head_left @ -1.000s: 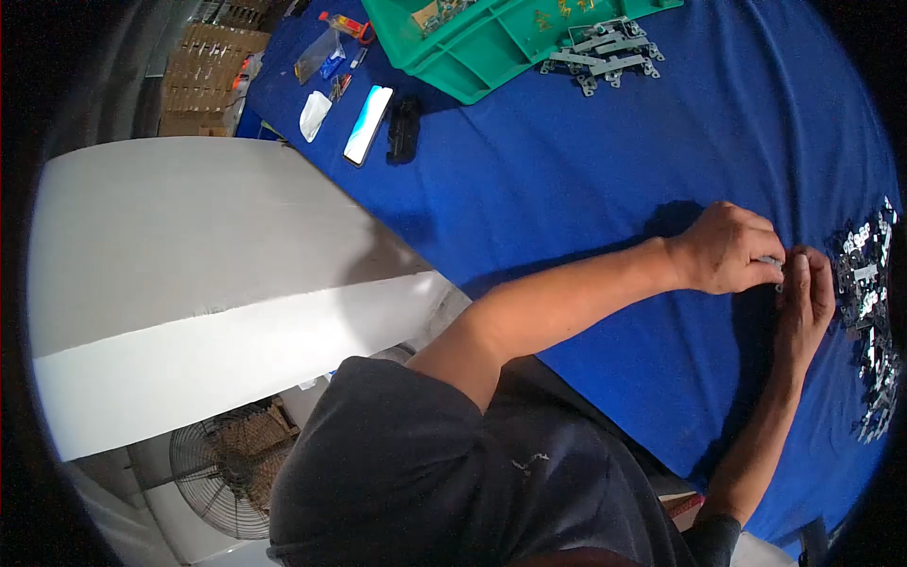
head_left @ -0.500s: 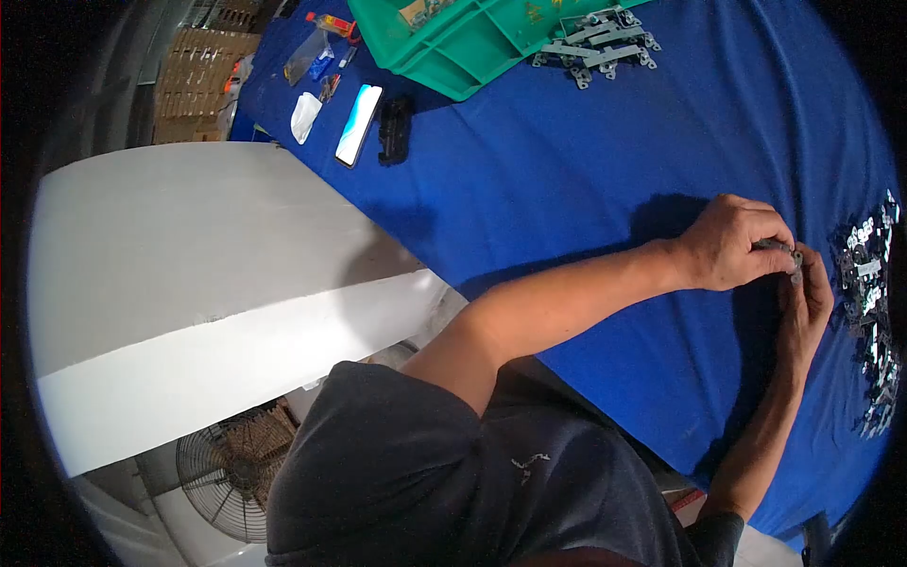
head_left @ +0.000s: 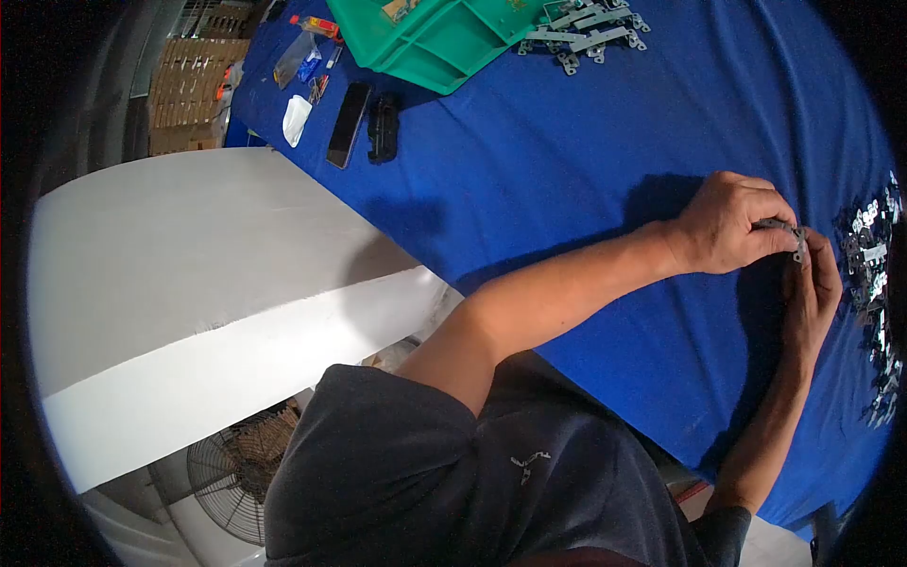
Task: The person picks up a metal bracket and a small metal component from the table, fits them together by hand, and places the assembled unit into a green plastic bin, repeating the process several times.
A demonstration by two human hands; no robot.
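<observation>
My left hand [head_left: 727, 227] and my right hand [head_left: 812, 288] meet above the blue cloth-covered table [head_left: 586, 170]. Together they pinch a small grey metal bracket [head_left: 789, 230] between the fingertips. The left hand's fingers curl over it from the left, and the right hand's fingers come up from below. Just right of the hands lies a scattered pile of small shiny metal parts [head_left: 874, 274]. My dark-sleeved shoulder fills the bottom of the view.
A green plastic bin [head_left: 425, 38] sits at the table's far end with several grey brackets [head_left: 586, 33] beside it. A dark phone [head_left: 348, 111], a black object [head_left: 381, 128] and small packets [head_left: 298, 61] lie nearby. A white panel [head_left: 189, 283], a floor fan [head_left: 236, 482] and stacked cardboard [head_left: 184, 94] are left of the table.
Both hands lifted slightly with the bracket, and the fingers shifted their hold on it. The phone's lit screen went dark. The view drifted a little.
</observation>
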